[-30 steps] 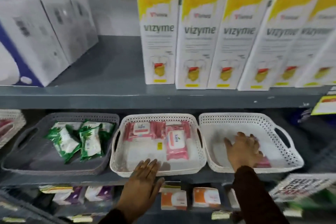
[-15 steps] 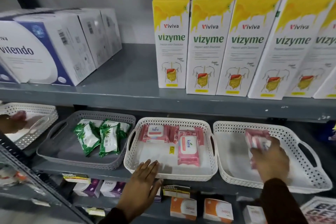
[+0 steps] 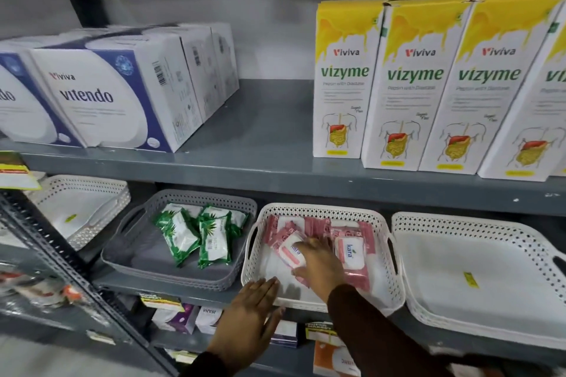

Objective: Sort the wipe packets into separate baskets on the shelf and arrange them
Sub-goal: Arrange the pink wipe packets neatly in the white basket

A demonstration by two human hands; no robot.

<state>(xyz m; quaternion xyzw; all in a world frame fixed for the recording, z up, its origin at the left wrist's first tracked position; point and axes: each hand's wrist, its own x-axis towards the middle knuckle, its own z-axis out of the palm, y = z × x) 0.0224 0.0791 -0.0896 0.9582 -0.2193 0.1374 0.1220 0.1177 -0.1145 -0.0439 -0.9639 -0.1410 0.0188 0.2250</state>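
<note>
Grey steel shelving carries the work, and the pink wipe packet (image 3: 291, 251) you lifted out of the right white basket (image 3: 477, 278) half a second ago now lies in the middle white basket (image 3: 309, 211), tilted, beside the other pink packets (image 3: 349, 249) there. Your right hand (image 3: 318, 263) rests on it with fingers spread flat, pressing rather than gripping. Your left hand (image 3: 251, 312) has not moved from the front rim of that basket, fingers extended and together, holding nothing. The right white basket now appears empty save a small yellow sticker. Green wipe packets (image 3: 199, 237) sit apart in the grey basket (image 3: 171, 266), so sorting by colour appears largely complete. In my judgement, what remains is arrangement: the pink packets overlap unevenly and need squaring. Boxed stock on the upper shelf (image 3: 263, 159) is untouched.
</note>
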